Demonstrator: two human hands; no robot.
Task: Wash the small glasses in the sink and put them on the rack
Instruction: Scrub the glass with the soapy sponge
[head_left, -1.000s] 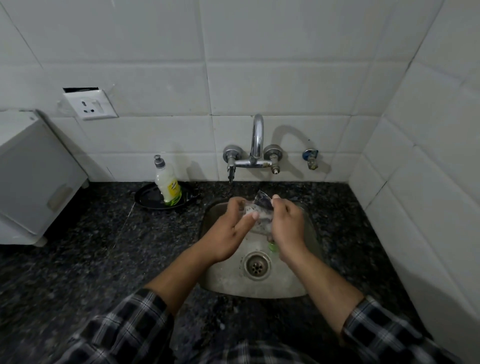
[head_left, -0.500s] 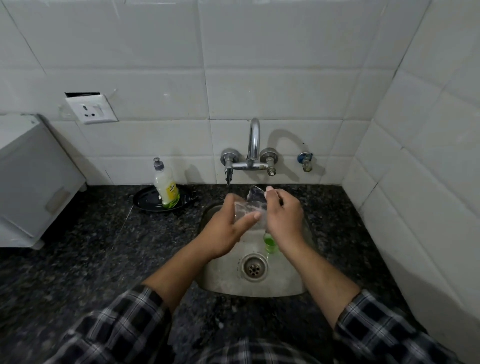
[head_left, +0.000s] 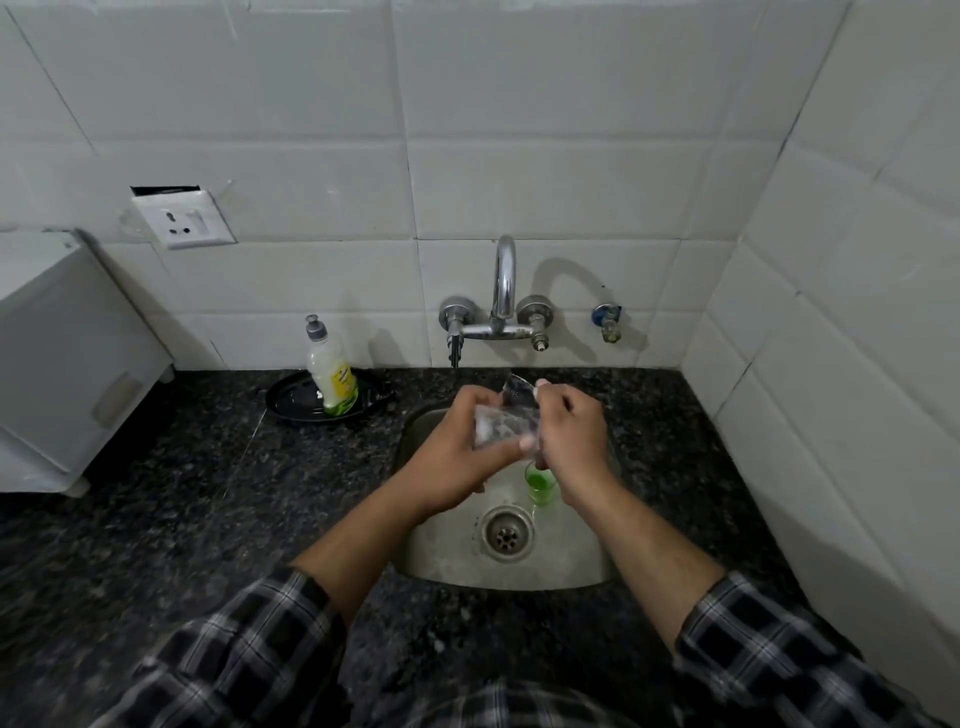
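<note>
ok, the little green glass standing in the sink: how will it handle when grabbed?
Probably fragile: the green glass looks like see-through glassware. Likely slippery, as the sink looks wet. It stands narrow and upright beside the drain, so a sideways nudge could tip it.

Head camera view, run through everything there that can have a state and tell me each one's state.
Clear glass: tilted, held over the sink in both hands.
Green glass: upright in the sink.
Left hand: grips the clear glass.
Right hand: holds the clear glass's rim.
Soap bottle: upright, capped, on the black tray.
Tap: flow unclear.
Drain: unplugged.
Wall socket: nothing plugged in.
</note>
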